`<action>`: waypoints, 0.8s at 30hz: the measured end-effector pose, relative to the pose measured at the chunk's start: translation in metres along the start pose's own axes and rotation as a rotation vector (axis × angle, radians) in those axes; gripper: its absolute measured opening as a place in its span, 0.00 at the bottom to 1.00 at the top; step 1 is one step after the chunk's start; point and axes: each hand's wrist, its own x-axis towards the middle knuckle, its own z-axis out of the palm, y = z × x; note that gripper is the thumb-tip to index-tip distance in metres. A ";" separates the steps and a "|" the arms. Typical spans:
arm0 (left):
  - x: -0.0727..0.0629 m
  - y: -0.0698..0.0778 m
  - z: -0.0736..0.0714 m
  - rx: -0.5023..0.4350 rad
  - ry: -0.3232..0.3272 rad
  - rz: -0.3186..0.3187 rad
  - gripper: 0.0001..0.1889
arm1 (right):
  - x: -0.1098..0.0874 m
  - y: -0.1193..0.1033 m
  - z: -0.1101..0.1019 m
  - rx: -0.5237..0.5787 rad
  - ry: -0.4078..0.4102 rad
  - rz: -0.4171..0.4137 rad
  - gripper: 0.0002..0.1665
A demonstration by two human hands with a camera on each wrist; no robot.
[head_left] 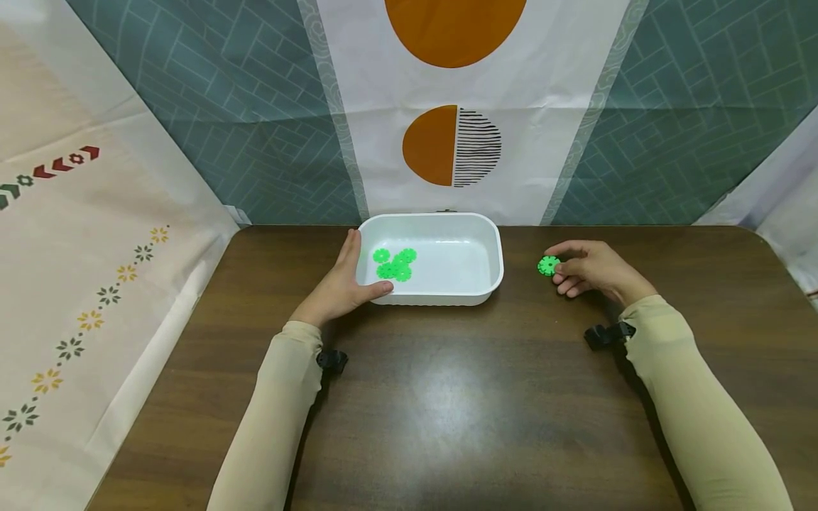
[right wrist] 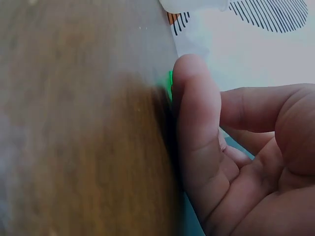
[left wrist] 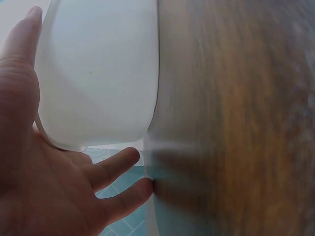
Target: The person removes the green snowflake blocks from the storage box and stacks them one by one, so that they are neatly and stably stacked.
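A white plastic tray [head_left: 456, 287] stands at the back of the table, with several green notched discs [head_left: 395, 267] in its left part. My left hand [head_left: 341, 280] rests against the tray's left end, fingers along its side and thumb over the front rim. In the left wrist view those fingers [left wrist: 120, 169] are spread and fairly straight beside the tray wall [left wrist: 98, 73]. To the right of the tray, my right hand [head_left: 591, 270] pinches another green notched disc [head_left: 547, 265] low at the tabletop. From the right wrist, the thumb hides most of that disc [right wrist: 171, 86].
The dark wooden table [head_left: 447, 397] ends at a patterned cloth backdrop [head_left: 287, 142] just behind the tray. A pale embroidered cloth [head_left: 115, 248] hangs along the left side, and a white cloth [head_left: 773, 184] borders the right.
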 end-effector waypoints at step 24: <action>0.000 0.003 0.000 0.000 0.000 -0.019 0.66 | 0.004 -0.005 0.003 -0.007 -0.002 0.056 0.29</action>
